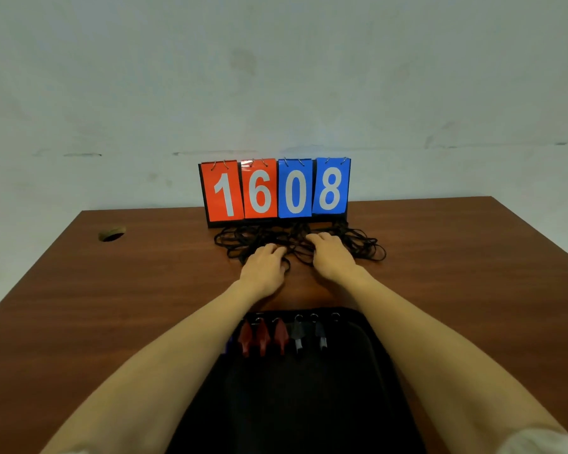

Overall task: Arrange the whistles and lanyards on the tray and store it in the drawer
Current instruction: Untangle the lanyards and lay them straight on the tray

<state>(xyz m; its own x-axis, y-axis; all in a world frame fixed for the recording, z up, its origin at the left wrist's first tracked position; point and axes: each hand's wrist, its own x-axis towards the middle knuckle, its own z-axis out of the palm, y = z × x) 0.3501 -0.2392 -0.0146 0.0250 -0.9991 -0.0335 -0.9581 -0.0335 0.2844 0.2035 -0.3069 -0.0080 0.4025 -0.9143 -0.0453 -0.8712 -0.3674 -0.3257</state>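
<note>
A tangled pile of black lanyards (358,245) lies on the brown table just in front of the scoreboard. My left hand (264,268) and my right hand (332,255) both rest on the pile, fingers curled down into the cords. Whether either hand grips a cord is hidden by the fingers. Near me lies a black tray (309,394). Along its far edge sits a row of several whistles (281,335), red ones on the left and dark ones on the right, each with a metal ring.
A flip scoreboard (276,190) reading 1608 stands at the back of the table, against a pale wall. A round cable hole (112,233) is at the table's far left. Bare wood (473,290) stretches on both sides of my arms.
</note>
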